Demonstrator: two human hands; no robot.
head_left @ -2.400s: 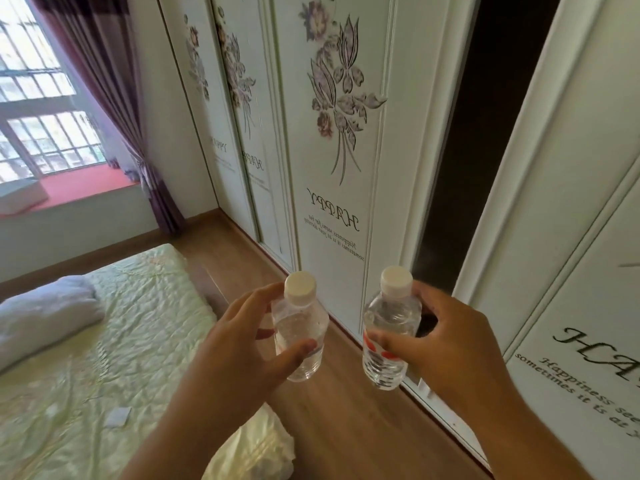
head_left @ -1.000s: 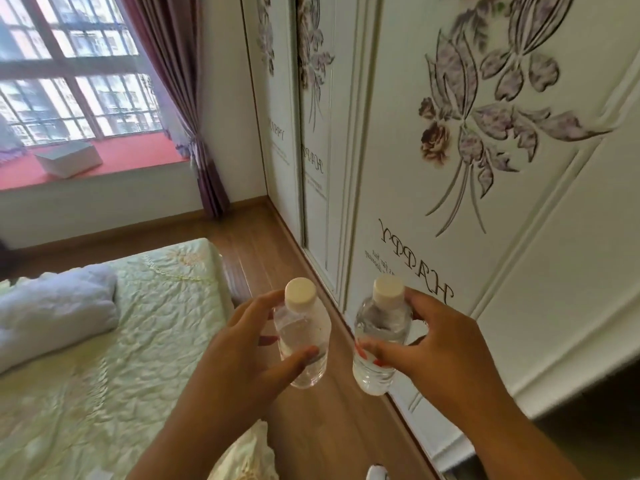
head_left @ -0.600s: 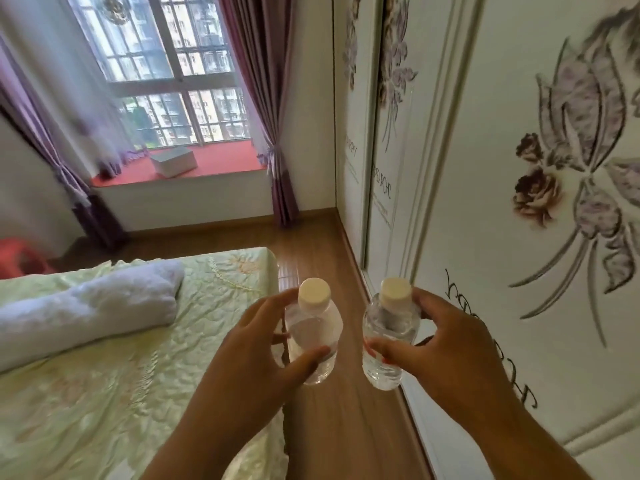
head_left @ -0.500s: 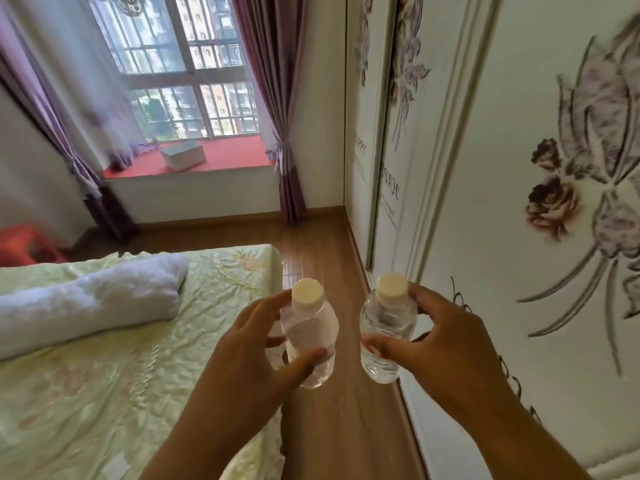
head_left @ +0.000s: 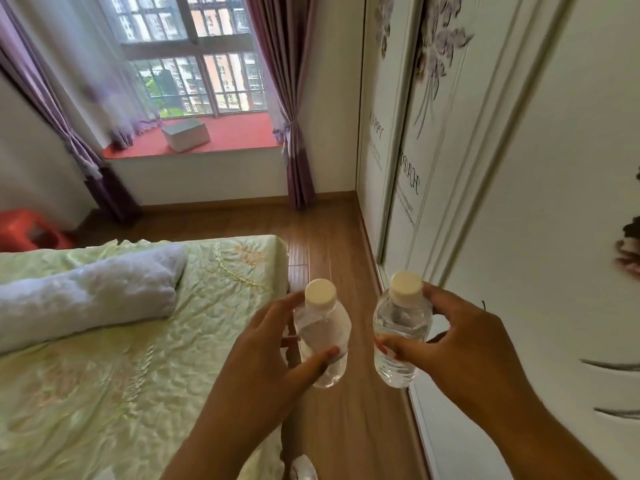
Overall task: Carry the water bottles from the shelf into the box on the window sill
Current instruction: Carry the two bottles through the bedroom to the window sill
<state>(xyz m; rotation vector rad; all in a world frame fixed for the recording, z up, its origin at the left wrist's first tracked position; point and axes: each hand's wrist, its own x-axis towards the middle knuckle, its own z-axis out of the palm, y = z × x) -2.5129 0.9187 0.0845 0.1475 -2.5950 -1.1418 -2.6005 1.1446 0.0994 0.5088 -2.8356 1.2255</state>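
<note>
1. Since the earlier frames my view has swung away from the wardrobe doors toward the window, and the box (head_left: pixel 186 134) on the red window sill (head_left: pixel 239 135) now sits nearer the middle of the picture, larger than before; both bottles remain in my hands as they were.
2. My left hand (head_left: pixel 266 355) grasps the left water bottle (head_left: pixel 322 336) around its body: the thumb crosses the front low down, the fingers curl behind it near the shoulder, and the white cap stands clear above the grip.
3. My right hand (head_left: pixel 460 348) grasps the right water bottle (head_left: pixel 398 332) the same way, thumb across the middle where a red label edge shows, a fingertip up beside the cap, and the base hanging below the hand.
4. Both bottles are upright, close side by side but apart, held in the air over the wooden floor (head_left: pixel 332 237).
5. The box lies well ahead of the bottles, across the floor, with its top toward me; I cannot tell from here whether anything lies in it.
6. The bed (head_left: pixel 104 358) with its green quilt and a rolled white blanket (head_left: pixel 86 296) is to my left, the white wardrobe doors (head_left: pixel 519 202) with flower patterns to my right.
7. Purple curtains (head_left: pixel 291 98) hang at both sides of the window.
</note>
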